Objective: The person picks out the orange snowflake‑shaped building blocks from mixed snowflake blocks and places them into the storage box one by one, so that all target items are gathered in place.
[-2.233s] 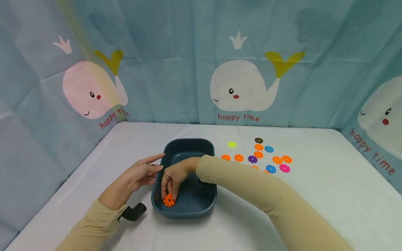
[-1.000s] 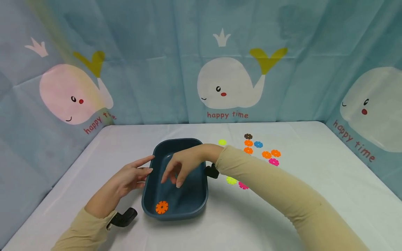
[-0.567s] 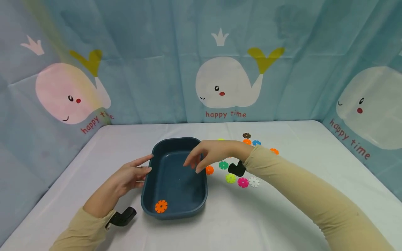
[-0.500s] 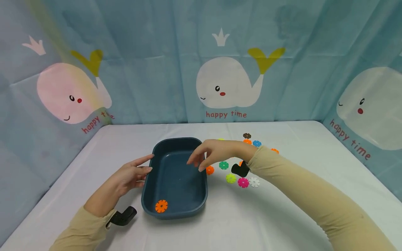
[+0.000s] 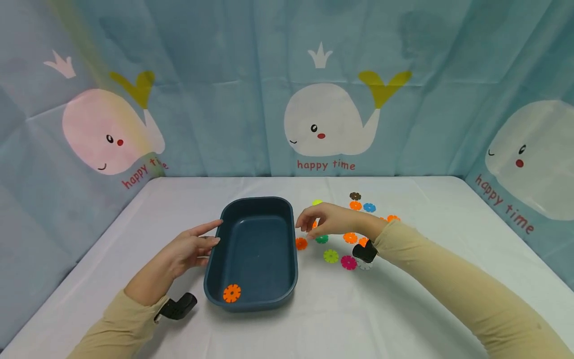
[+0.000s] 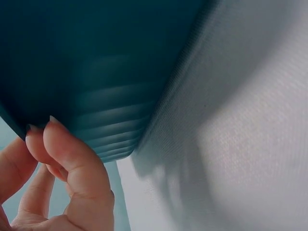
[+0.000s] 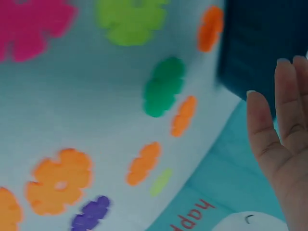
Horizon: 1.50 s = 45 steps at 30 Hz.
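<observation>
Mid-sorting, one orange flower-shaped plastic disc (image 5: 231, 293) in dark blue plastic tray (image 5: 256, 212) steadied by relaxed left hand (image 5: 186, 249); next, empty, loosely open right hand (image 5: 319, 220) probably pinching nearest orange disc beside tray (image 5: 301, 244).

In the left wrist view, the dark teal tub (image 6: 96, 62) filled the upper left, its ribbed outer wall rising off the white table (image 6: 240, 144), while the left hand (image 6: 53, 187) sat below that wall with its fingertips (image 6: 53, 126) touching the tub's side.
</observation>
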Available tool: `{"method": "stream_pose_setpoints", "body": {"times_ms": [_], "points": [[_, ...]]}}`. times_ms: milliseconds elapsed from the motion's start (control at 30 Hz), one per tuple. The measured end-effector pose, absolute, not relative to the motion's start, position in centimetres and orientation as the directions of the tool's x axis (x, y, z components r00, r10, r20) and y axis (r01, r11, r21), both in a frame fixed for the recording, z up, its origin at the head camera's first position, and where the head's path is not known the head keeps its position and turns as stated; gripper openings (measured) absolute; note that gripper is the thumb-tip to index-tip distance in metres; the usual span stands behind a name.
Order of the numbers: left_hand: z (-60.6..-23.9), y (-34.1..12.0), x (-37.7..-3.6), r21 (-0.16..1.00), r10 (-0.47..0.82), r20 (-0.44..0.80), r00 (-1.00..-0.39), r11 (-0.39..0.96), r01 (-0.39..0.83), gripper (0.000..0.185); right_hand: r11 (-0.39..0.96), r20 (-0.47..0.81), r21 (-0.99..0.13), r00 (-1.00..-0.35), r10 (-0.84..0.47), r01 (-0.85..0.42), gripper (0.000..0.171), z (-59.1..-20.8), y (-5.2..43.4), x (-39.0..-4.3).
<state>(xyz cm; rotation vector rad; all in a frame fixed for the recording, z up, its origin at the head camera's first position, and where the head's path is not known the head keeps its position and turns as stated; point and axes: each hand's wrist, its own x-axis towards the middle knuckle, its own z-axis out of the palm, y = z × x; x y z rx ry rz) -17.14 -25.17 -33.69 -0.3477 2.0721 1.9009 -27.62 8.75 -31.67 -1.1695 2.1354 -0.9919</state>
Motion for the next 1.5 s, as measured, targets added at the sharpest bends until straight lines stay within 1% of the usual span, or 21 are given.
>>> {"method": "stream_pose_setpoints", "body": {"times_ms": [133,267,467,567,667,933,1133,1367,1500], "points": [[-33.8,-25.1,-17.2,0.918,0.016,-0.387,-0.922,0.094,-0.384,0.062,0.37,-0.087,-0.785,-0.502,-0.861,-0.497,0.035,-33.0,9.2,-27.9],[-33.8,-25.0,-17.2,0.918,0.006,-0.387,-0.922,0.1,-0.385,0.062,0.402,-0.098,-0.746,-0.51,-0.854,-0.53,0.039,-34.2,9.4,-28.2],[-33.7,-25.0,-17.1,0.918,0.006,-0.387,-0.922,0.098,-0.384,0.062,0.492,-0.143,-0.621,-0.529,-0.836,-0.61,0.048,-35.3,9.0,-28.9],[-33.7,-25.0,-17.1,0.918,0.007,-0.386,-0.923,0.101,-0.383,0.062,0.522,-0.134,-0.553,-0.55,-0.825,-0.649,0.052,-35.5,8.8,-29.0],[-33.7,-24.9,-17.2,0.917,0.0,-0.386,-0.923,0.106,-0.383,0.062,0.542,-0.13,-0.508,-0.562,-0.817,-0.67,0.052,-35.7,8.5,-29.1],[-33.6,-24.8,-17.1,0.914,-0.008,-0.392,-0.92,0.11,-0.39,0.061,0.555,-0.171,-0.417,-0.537,-0.826,-0.72,0.048,-36.1,7.4,-29.3],[-33.6,-24.9,-16.9,0.915,0.003,-0.392,-0.92,0.107,-0.389,0.062,0.565,-0.206,-0.443,-0.534,-0.82,-0.697,0.044,-36.1,6.9,-29.8],[-33.7,-25.0,-17.0,0.917,0.022,-0.389,-0.921,0.107,-0.385,0.064,0.473,-0.188,-0.58,-0.455,-0.87,-0.663,0.037,-36.2,6.8,-30.6],[-33.7,-25.0,-17.0,0.918,0.03,-0.387,-0.921,0.109,-0.382,0.064,0.492,-0.223,-0.6,-0.46,-0.86,-0.631,0.033,-36.3,6.7,-30.9]]}}
